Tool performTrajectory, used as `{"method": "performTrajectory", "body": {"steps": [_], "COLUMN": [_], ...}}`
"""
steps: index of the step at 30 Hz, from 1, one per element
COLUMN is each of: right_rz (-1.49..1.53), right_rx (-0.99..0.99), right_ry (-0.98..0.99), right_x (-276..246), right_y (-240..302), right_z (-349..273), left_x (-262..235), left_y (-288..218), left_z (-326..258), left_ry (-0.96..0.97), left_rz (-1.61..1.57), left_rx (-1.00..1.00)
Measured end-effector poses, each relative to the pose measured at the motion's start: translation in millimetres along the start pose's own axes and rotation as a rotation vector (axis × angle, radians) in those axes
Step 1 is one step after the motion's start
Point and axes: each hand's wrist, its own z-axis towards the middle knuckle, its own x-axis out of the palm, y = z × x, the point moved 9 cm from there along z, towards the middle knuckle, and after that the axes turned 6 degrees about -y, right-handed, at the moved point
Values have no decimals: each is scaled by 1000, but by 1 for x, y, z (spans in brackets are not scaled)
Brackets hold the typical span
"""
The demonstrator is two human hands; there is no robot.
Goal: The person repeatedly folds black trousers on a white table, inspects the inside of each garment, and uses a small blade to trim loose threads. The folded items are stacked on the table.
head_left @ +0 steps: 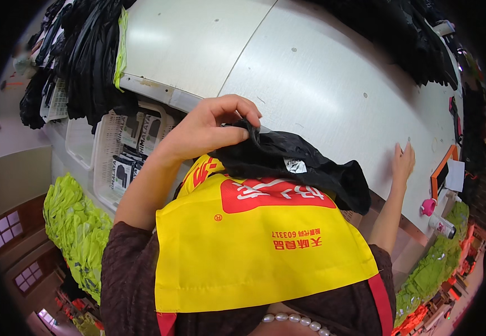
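Observation:
My left hand (220, 124) pinches the top edge of a black garment (310, 162) between thumb and fingers, at the near edge of the pale work table (304, 73). The dark cloth hangs in folds over the yellow apron (265, 252) on my lap and bears a small white print or label (295, 165). What kind of garment it is, I cannot tell. Out to the right, over the table top, my right hand (403, 162) is stretched forward, its fingers apart, and nothing shows in it.
Black garments pile at the table's far left (92, 56) and far right (394, 39). A white basket (104, 168) of packaged goods stands left below the table. Yellow-green garments (75, 235) heap at left. An orange-framed object (443, 171), pink item (428, 207) and bottle (442, 225) are at right.

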Motion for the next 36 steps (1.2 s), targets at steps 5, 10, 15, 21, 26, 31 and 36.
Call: {"method": "performTrajectory", "body": {"steps": [5, 10, 15, 21, 26, 31, 36], "right_rz": [1410, 667, 561, 144, 169, 321, 233], "right_rx": [-443, -970, -1182, -1346, -1402, -1562, -1653], "right_ry": [766, 1153, 834, 642, 380, 163, -44], "right_x": [-153, -172, -184, -194, -218, -227, -266], "right_y": [278, 406, 453, 521, 564, 582, 586], "right_z": [-47, -151, -155, -160, -149, -144, -132], "left_x": [-47, -119, -220, -233, -233, -216, -238], "left_y": [2, -16, -20, -40, 9, 38, -32], "left_z": [-35, -92, -197, -278, -302, -317, -340], "left_ry": [-344, -678, -1080, -1043, -575, -440, -876], "left_rz": [166, 223, 285, 1059, 1225, 1263, 1259], "left_rx": [-165, 127, 165, 463, 203, 44, 287]}}
